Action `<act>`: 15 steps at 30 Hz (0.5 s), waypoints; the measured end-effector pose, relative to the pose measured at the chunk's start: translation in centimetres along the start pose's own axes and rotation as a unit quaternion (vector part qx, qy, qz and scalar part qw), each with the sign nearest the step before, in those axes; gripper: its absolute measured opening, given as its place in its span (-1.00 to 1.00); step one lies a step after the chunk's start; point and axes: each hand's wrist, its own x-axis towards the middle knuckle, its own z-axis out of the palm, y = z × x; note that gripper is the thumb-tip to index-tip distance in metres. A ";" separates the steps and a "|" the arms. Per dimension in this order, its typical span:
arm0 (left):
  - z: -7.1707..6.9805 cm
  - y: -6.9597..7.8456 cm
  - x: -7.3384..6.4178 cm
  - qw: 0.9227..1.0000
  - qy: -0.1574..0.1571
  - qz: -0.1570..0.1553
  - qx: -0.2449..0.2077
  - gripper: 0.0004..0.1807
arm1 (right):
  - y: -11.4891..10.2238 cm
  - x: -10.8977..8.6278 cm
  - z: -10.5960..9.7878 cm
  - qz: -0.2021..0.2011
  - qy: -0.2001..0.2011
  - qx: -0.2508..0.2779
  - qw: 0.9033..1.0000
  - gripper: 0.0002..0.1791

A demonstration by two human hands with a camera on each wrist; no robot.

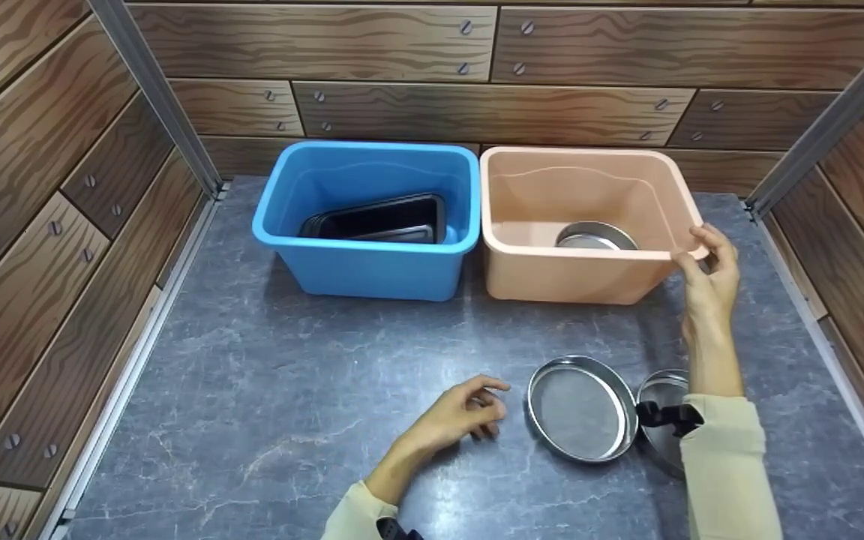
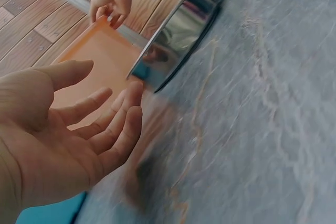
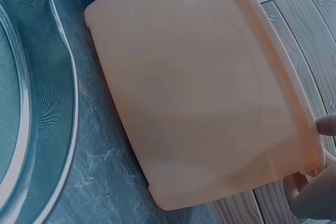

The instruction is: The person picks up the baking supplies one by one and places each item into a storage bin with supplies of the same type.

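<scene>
At the front right corner of the peach plastic bin (image 1: pixel 559 277), my right hand (image 1: pixel 711 281) grips the rim, with the thumb at the front. The right wrist view shows fingers (image 3: pixel 312 195) round that bin's edge. My left hand (image 1: pixel 458 412) hovers over the table, fingers loosely bent and holding nothing. Just right of it lies a round metal sieve (image 1: pixel 578 409) with a mesh bottom. A second round sieve (image 1: pixel 661 435) sits beside it, partly hidden under my right forearm. Inside the peach bin rests another round metal sieve (image 1: pixel 597 235), its lower part hidden by the front wall.
A blue plastic bin (image 1: pixel 379 270) stands left of the peach one, their rims close together. It holds black rectangular pans (image 1: pixel 372 217). Wood-patterned panels (image 1: pixel 402 112) enclose the marbled grey table (image 1: pixel 267 405) at the back and both sides.
</scene>
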 end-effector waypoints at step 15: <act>2.5 -0.1 1.4 0.999 0.006 0.001 0.035 -0.47 | 0.3 0.1 -0.1 -0.017 -0.005 -0.018 1.000 -0.55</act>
